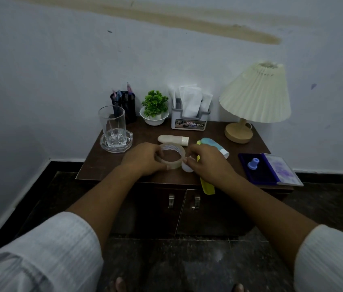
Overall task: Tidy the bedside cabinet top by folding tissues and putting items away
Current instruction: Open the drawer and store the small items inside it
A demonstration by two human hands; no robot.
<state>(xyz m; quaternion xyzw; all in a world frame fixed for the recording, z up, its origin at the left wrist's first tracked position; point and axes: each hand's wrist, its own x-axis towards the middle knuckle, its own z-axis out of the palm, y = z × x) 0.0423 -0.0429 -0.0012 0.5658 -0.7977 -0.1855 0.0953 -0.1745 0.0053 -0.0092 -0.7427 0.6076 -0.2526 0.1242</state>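
A roll of clear tape (171, 154) is held just above the dark wooden cabinet top (94, 163), near its front middle. My left hand (143, 160) grips the roll's left side. My right hand (206, 163) pinches the roll's right edge, where a small white piece (187, 167) shows under the fingers. Behind the hands lies a cream tube (172, 140). A teal and white tube (214, 145) and a yellow comb (207, 186) lie partly under my right hand. The grey tissue holder (189, 121) with white tissues (190, 102) stands at the back.
At the back left stand a glass on a glass dish (113, 127), a black mesh pen cup (124, 106) and a small potted plant (154, 108). A cream lamp (255, 95) stands back right. An open blue stamp pad with a stamper (269, 169) lies at the right edge.
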